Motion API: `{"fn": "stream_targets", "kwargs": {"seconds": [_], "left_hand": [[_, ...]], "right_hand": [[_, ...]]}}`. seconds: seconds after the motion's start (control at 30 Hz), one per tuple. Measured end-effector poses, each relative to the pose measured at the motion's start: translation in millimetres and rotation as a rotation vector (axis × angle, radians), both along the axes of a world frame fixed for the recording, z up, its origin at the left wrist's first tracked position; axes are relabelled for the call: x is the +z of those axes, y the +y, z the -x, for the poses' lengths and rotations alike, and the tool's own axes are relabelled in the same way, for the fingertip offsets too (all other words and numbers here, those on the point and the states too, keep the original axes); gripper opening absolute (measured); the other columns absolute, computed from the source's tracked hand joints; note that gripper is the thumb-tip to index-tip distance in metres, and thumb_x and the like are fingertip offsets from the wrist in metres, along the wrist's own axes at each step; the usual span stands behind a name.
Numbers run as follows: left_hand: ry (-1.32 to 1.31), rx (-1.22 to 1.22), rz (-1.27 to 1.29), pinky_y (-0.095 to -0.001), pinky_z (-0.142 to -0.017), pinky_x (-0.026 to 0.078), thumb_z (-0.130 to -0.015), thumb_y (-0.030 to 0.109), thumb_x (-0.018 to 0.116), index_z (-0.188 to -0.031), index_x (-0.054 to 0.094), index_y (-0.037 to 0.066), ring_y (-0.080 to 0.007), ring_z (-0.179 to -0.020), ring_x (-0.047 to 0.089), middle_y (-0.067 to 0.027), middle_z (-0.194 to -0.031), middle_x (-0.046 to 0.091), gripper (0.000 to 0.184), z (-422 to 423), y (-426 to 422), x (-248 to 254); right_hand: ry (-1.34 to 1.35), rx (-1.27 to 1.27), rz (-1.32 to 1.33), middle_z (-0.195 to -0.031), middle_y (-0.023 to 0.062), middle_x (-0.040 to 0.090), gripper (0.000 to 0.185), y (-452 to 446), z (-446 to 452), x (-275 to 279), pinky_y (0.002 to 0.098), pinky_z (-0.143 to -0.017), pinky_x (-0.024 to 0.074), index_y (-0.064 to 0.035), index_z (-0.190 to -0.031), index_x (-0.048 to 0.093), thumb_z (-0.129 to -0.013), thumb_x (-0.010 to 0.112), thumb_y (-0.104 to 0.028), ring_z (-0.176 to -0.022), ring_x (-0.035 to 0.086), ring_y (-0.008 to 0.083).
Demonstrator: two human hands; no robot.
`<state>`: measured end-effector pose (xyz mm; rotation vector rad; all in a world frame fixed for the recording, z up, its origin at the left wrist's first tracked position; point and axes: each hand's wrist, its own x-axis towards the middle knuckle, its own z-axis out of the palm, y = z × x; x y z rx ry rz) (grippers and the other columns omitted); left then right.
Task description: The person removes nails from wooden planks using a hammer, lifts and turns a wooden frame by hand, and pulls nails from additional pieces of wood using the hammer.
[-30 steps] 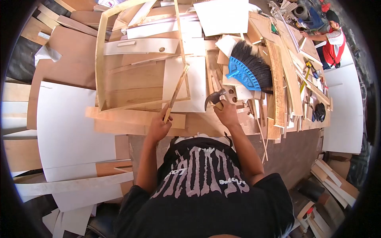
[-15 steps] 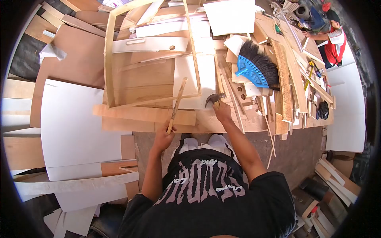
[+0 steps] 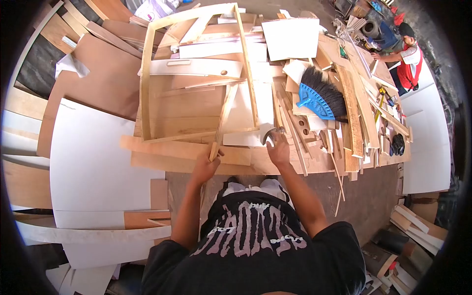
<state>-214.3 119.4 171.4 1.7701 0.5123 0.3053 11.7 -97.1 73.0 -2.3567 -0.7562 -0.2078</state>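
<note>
My left hand (image 3: 205, 166) is closed around the lower end of a narrow wooden strip (image 3: 226, 109). The strip slants up and away, crossing over the near bar of a rectangular wooden frame (image 3: 251, 91) on the workbench. My right hand (image 3: 279, 151) is at the bench's near side, its fingers around a claw hammer (image 3: 270, 135). The curved metal head shows beside the fingers; the handle is mostly hidden by the hand. A flat plywood strip (image 3: 187, 151) lies along the bench edge near my left hand.
A blue broom head (image 3: 314, 101) with black bristles lies among wood offcuts (image 3: 351, 118) on the right. White boards (image 3: 291, 38) rest at the back. Large sheets (image 3: 103, 152) stand to the left. A co-worker in a red vest (image 3: 411, 66) is at the far right.
The view has shifted, so the bench sits slightly lower and farther right. My left hand has moved the wooden strip farther over the frame. My right hand stays at the hammer.
</note>
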Motion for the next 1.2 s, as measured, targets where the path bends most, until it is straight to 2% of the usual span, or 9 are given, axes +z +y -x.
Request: {"fn": "stream_targets", "kwargs": {"seconds": [0.17,0.27,0.37,0.57,0.67,0.73,0.83,0.9,1.2], "left_hand": [[-0.123,0.0,-0.01,-0.0338,-0.076,0.049,-0.095,0.012,0.062,-0.106,0.063,0.004,-0.0157,-0.084,0.061,-0.0054,-0.088,0.064,0.014,-48.0,27.4,48.7],[-0.221,-0.079,0.012,-0.033,-0.077,0.049,-0.099,0.015,0.063,-0.108,0.063,0.003,-0.0147,-0.086,0.061,-0.0037,-0.093,0.064,0.015,-76.9,29.1,82.8],[-0.472,-0.062,0.278,-0.0331,-0.082,0.052,-0.104,0.019,0.06,-0.111,0.064,0.002,-0.0154,-0.09,0.063,-0.0047,-0.102,0.067,0.019,-104.8,31.1,91.4],[-0.592,0.042,0.472,-0.0363,-0.094,0.052,-0.103,0.023,0.064,-0.126,0.065,-0.004,-0.0217,-0.102,0.068,-0.0113,-0.117,0.071,0.035,-128.8,29.6,101.8],[-0.505,0.115,0.507,-0.0362,-0.101,0.05,-0.105,0.023,0.062,-0.134,0.061,-0.006,-0.0251,-0.119,0.065,-0.0143,-0.128,0.069,0.041,-125.3,34.7,78.6],[-0.415,0.147,0.27,-0.0366,-0.108,0.046,-0.105,0.023,0.061,-0.137,0.059,-0.007,-0.0258,-0.133,0.058,-0.0166,-0.138,0.064,0.043,-117.5,40.0,66.1],[-0.315,0.336,0.351,-0.0376,-0.112,0.043,-0.105,0.022,0.061,-0.14,0.057,-0.006,-0.0248,-0.135,0.055,-0.0174,-0.143,0.061,0.045,-96.5,27.2,36.5],[-0.246,0.253,0.127,-0.0361,-0.113,0.042,-0.105,0.02,0.061,-0.143,0.054,-0.007,-0.0229,-0.133,0.055,-0.0181,-0.143,0.06,0.047,-77.2,36.6,-21.6],[-0.015,0.316,0.239,-0.0362,-0.104,0.05,-0.103,0.019,0.062,-0.141,0.058,-0.003,-0.025,-0.118,0.066,-0.0187,-0.125,0.07,0.044,2.9,-18.9,-73.3]], "right_hand": [[0.674,0.38,-0.229,-0.129,0.0188,0.064,0.058,42.9,35.8,95.9,0.0379,-0.097,0.0552,-0.0006,-0.139,0.057,-0.089,0.081,-0.017,-0.121,0.064,0.0274],[0.627,0.613,-0.45,-0.129,0.0188,0.062,0.074,64.4,59.0,115.0,0.0422,-0.1,0.0544,-0.0054,-0.147,0.05,-0.085,0.086,-0.025,-0.12,0.063,0.032],[0.463,0.636,-0.459,-0.138,0.0178,0.059,0.084,82.0,76.7,141.5,0.0395,-0.098,0.0558,-0.0021,-0.154,0.042,-0.084,0.086,-0.019,-0.122,0.063,0.0277],[0.218,0.439,-0.406,-0.135,0.0196,0.06,0.09,89.3,72.2,134.2,0.0425,-0.1,0.0536,0.001,-0.149,0.048,-0.074,0.092,-0.02,-0.12,0.064,0.0333],[0.121,0.34,-0.349,-0.133,0.0206,0.061,0.087,82.8,69.9,128.8,0.0423,-0.101,0.0533,0.0018,-0.145,0.054,-0.07,0.092,-0.02,-0.12,0.064,0.0355],[0.076,0.248,-0.267,-0.135,0.0209,0.061,0.087,78.8,63.1,117.6,0.0441,-0.102,0.0533,0.0016,-0.146,0.052,-0.072,0.091,-0.022,-0.121,0.063,0.0368],[0.069,0.177,-0.171,-0.136,0.0216,0.059,0.086,70.9,52.6,102.2,0.0459,-0.103,0.0523,0.0015,-0.146,0.052,-0.073,0.089,-0.023,-0.123,0.061,0.0384],[0.071,0.123,-0.066,-0.133,0.0216,0.06,0.084,67.5,46.8,92.5,0.0472,-0.104,0.0511,0.001,-0.146,0.052,-0.073,0.088,-0.022,-0.121,0.061,0.0389],[0.117,0.022,0.23,-0.142,0.0155,0.053,0.086,61.3,44.5,40.8,0.0477,-0.107,0.049,-0.0078,-0.151,0.047,-0.077,0.085,-0.03,-0.128,0.055,0.0378]]}}
